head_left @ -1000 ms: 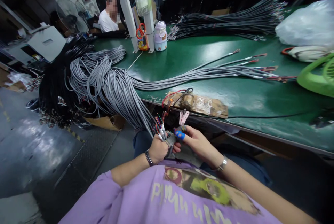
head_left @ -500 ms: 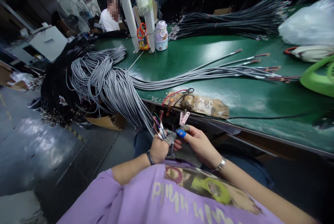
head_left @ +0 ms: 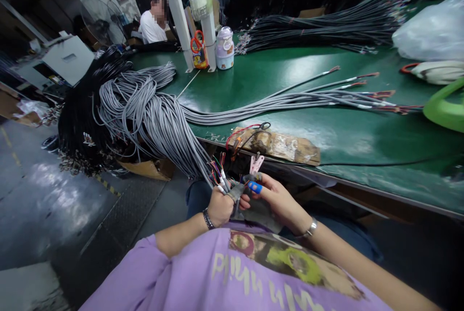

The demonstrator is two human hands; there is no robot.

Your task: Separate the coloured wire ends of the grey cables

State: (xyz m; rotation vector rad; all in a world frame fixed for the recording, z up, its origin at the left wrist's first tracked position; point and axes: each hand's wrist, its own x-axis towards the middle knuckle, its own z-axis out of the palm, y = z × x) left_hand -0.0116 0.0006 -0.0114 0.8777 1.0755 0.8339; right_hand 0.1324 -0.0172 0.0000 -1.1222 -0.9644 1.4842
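Note:
My left hand (head_left: 220,208) is closed around the ends of several grey cables, in front of my lap. Their stripped ends, thin coloured wires (head_left: 218,170), fan out above the fist. A grey covering wraps its thumb. My right hand (head_left: 282,202), with a blue finger cover (head_left: 255,187) on the thumb, pinches at fine wire ends close to the left fingertips; the exact strands are too small to make out. Just beyond those fingers, a pink clip (head_left: 256,163) stands at the bench edge. The grey cable bundle (head_left: 159,117) runs from the bench down to my left hand.
On the green bench (head_left: 282,66) lie more grey cables (head_left: 275,104), a taped wooden piece (head_left: 295,148) and dark cable bundles (head_left: 326,28). A lidded bottle (head_left: 225,50) and scissors (head_left: 197,42) stand by a white post. Black cables (head_left: 78,122) hang at left. A person (head_left: 152,23) sits beyond.
My right hand has shifted slightly, its thumb tilting a little to the right at the wire ends. My left hand keeps its grip on the cables. The view has moved slightly.

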